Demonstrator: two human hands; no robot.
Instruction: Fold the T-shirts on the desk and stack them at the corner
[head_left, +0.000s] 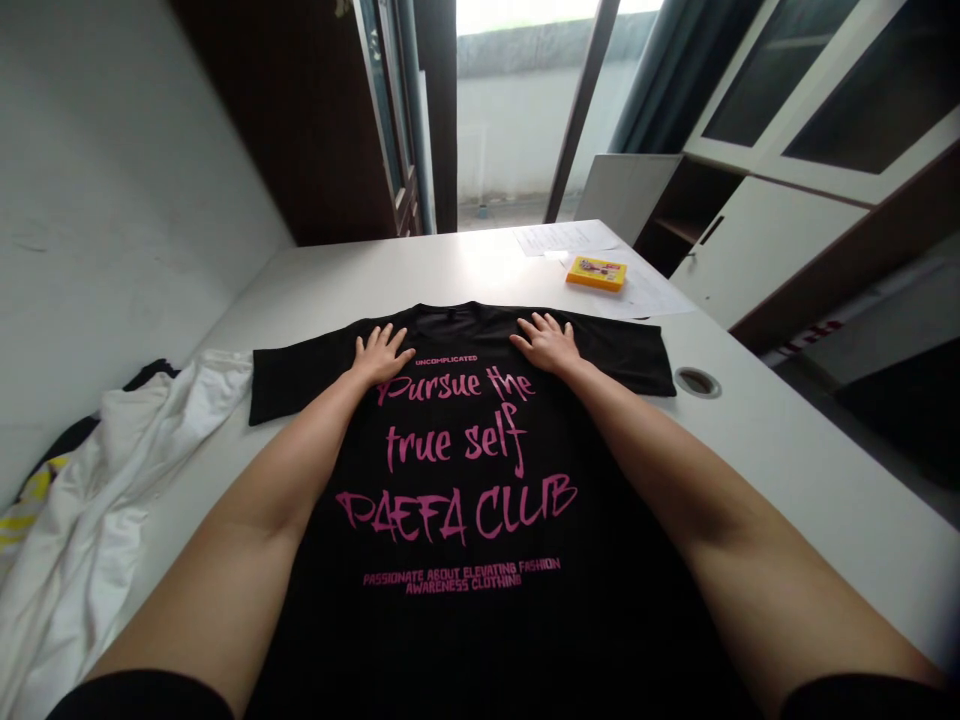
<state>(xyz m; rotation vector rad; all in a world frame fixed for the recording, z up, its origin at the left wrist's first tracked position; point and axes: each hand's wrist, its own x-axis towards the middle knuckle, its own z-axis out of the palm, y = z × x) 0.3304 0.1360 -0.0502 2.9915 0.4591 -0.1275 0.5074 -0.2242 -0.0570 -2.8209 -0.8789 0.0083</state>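
Observation:
A black T-shirt (465, 520) with pink lettering lies spread out on the white table (757, 450), its collar at the far side and both sleeves stretched sideways. My left hand (381, 356) rests flat on the shirt's upper left chest, below the shoulder, with fingers spread. On the upper right chest my right hand (547, 345) lies flat too, its fingers apart. Neither hand grips the cloth. The shirt's lower end runs out of the bottom of the view.
White garments (112, 480) are heaped along the table's left edge by the wall. Toward the far right, a yellow box (596, 273) sits on paper sheets (651, 288). A round cable hole (697, 382) is near the right sleeve. White cabinets (780, 235) stand beyond the table.

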